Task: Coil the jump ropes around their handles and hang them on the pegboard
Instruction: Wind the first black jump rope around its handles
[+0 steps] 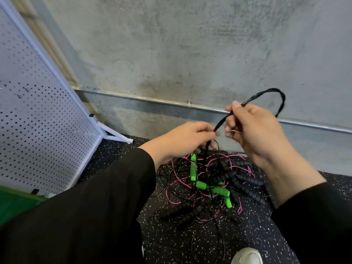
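A tangled pile of jump ropes (213, 180) lies on the speckled black floor, with thin black and pink cords, green handles (193, 166) and ribbed black handles (247, 187). My left hand (182, 140) pinches a bundled black rope (266, 92) just above the pile. My right hand (249, 126) grips the same rope higher up, and the rope loops up and over to the right behind that hand. Two more black handles (181, 212) lie at the near edge of the pile.
A white pegboard (38, 121) on a white frame stands tilted at the left, its foot (118, 137) on the floor. A grey concrete wall with a metal rail (152, 101) runs behind the pile. A green surface (13, 202) shows lower left, a white shoe (247, 256) at the bottom.
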`<state>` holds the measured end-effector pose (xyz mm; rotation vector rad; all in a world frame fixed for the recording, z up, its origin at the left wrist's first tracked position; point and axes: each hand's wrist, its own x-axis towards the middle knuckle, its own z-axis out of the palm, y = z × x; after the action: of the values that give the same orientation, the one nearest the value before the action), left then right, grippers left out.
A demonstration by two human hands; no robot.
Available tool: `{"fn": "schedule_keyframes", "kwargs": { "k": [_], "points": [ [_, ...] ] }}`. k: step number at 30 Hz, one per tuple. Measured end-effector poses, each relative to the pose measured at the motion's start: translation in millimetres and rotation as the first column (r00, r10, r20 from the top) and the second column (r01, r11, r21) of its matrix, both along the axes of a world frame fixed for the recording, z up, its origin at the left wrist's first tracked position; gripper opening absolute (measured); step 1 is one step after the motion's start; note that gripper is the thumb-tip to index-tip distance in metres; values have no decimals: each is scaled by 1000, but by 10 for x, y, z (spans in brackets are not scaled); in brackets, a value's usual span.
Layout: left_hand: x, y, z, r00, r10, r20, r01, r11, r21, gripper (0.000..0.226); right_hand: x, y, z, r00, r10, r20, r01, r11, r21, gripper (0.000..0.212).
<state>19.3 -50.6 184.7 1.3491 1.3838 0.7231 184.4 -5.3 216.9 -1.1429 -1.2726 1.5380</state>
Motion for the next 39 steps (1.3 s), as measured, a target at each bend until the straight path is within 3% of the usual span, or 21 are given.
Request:
{"fn": "schedule_keyframes", "kwargs": {
  "k": [2,4,6,8,11,13,17,19,23,27,30,35,37,39],
  "points": [
    [-31,-17,-18,983,-64,-172,74,996,53,16,68,29,36,997,-26,-75,23,999,-32,21],
    [-35,-23,-15,972,-10,-235,38,993,113,15,87,29,23,993,-37,-108,30,997,-65,19],
    [-22,-3,-1,979,111,-173,-83,984,157,15,63,8,-41,999,-30,-35,27,996,-82,17],
    [-3,33,17,970,234,-67,-216,954,208,18,24,-43,-129,983,50,174,-39,997,-65,24],
    [48,72,68,940,334,71,-341,903,261,16,-64,-199,-262,826,318,464,-312,946,-94,26],
    [93,71,104,926,356,123,-377,890,256,14,-130,-295,-344,742,422,520,-430,896,-114,13],
    [81,64,94,903,397,163,-427,873,237,21,-177,-262,-387,736,303,606,-385,923,7,22],
    [34,57,90,897,400,186,-430,888,164,24,-146,-203,-328,798,218,562,-311,948,74,23],
    [-25,-7,69,961,265,77,-270,961,64,31,-100,-129,-184,963,113,245,-129,990,53,22],
    [-41,-79,20,981,37,-188,-24,997,74,17,-91,-77,-79,992,106,-66,-112,990,-85,19],
    [-58,-94,-32,964,5,-265,19,996,86,16,-54,-37,-26,986,99,-134,-113,988,-102,19],
    [-59,-59,8,966,195,-171,-158,965,208,21,-68,-5,-52,995,48,-89,-59,991,-122,19],
    [-69,-43,26,960,261,-97,-227,935,273,24,-98,-46,-91,995,93,46,-87,988,-126,19],
    [-80,-35,28,948,318,-1,-304,907,291,24,-120,-106,-157,936,196,294,-176,980,-94,26]
  ]
}}
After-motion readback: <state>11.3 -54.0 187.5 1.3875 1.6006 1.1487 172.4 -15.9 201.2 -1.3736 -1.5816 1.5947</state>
